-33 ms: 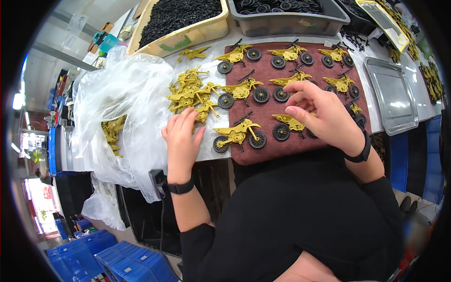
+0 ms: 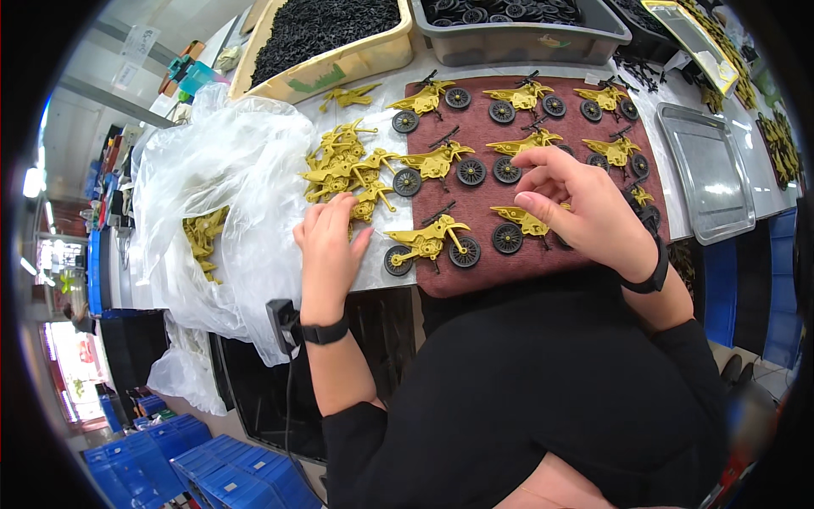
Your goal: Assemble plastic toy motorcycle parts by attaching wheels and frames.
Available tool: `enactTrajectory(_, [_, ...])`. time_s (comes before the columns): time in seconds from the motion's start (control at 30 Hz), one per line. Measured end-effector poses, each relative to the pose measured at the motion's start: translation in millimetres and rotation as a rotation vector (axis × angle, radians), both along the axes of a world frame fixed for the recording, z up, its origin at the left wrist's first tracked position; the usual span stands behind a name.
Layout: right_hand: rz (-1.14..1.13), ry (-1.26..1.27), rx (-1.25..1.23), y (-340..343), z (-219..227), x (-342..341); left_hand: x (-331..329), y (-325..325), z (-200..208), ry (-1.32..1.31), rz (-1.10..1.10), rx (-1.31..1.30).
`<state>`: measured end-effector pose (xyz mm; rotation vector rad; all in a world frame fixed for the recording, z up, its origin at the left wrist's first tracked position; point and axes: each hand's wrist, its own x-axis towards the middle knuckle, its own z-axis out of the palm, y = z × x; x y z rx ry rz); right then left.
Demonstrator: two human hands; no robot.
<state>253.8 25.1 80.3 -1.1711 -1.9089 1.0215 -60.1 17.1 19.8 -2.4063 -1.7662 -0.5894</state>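
My left hand [image 2: 331, 246] lies with its fingers stretched at the near edge of a heap of yellow plastic toy motorcycle bodies [image 2: 339, 161]; nothing shows in its grip. Above a maroon cloth [image 2: 458, 276], my right hand [image 2: 589, 208] hovers with curved fingers, thumb and forefinger apart and nothing visible between them. Several yellow toy motorcycles with black spoked wheels and handlebars lie in rows on the cloth. One toy motorcycle [image 2: 434, 242] lies between my hands, and another toy motorcycle [image 2: 523, 222] is partly hidden by my right hand.
A cream bin [image 2: 335, 72] of small black parts and a grey bin [image 2: 526, 47] of black wheels stand at the back. Clear plastic bags [image 2: 220, 153] with yellow parts spread out at left. A clear tray [image 2: 708, 174] lies at right. A black box with a cable [image 2: 281, 322] hangs beside my left wrist.
My left hand has shifted very slightly, and the black box beside its wrist has moved a little up and left. My right hand stays in place.
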Motion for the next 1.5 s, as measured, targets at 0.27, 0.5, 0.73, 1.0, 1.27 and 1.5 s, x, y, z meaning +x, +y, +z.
enactTrajectory(0.27, [-0.023, -0.051, 0.01, -5, -1, 16, -10, 20, 5, -0.008, -0.049, -0.184])
enactTrajectory(0.5, [-0.028, -0.016, 0.056, -4, -4, 27, -20, 15, 50, 0.078, -0.054, -0.25])
enactTrajectory(0.73, [-0.051, -0.057, 0.03, -3, -9, 33, 42, 9, 67, -0.107, -0.241, -0.131])
enactTrajectory(1.0, [-0.043, -0.17, 0.215, -7, -35, 44, 145, -2, 21, -0.179, -0.485, -0.121])
enactTrajectory(1.27, [-0.147, -0.143, 0.157, -17, -34, 59, 168, 3, 2, -0.165, -0.544, -0.099])
enactTrajectory(1.5, [-0.151, -0.131, 0.151, -21, -36, 63, 169, -1, -4, -0.167, -0.468, -0.09])
